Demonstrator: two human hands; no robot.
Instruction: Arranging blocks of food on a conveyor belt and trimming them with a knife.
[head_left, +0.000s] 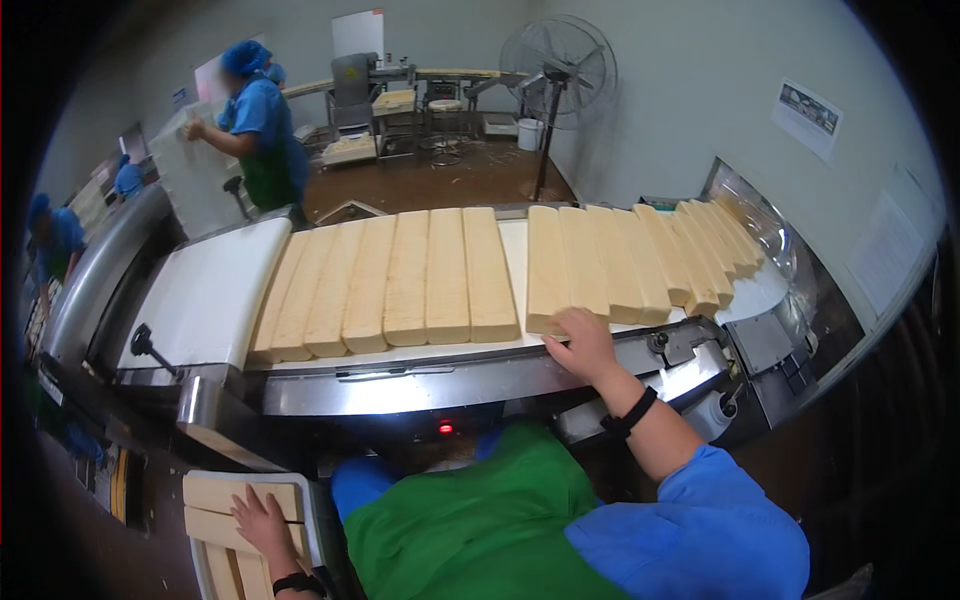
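My right hand (586, 346) touches the near end of a long, pale, dough-like block (551, 262) on the white conveyor belt (514, 247). Its thumb stands apart from the fingers, and it does not grasp the block. To the left, a row of similar blocks (409, 277) lies side by side across the belt; more blocks (690, 255) line up towards the wall opening on the right. Low on the left, my left hand (262, 521) rests with spread fingers on the pale blocks (217, 525) inside a light plastic crate (319, 517).
Steel rollers and a cover (112, 277) stand at the belt's left end. A steel rail (450, 390) runs along its near side. A worker (262, 135) in blue and green stands beyond the belt; a pedestal fan (556, 82) is by the wall.
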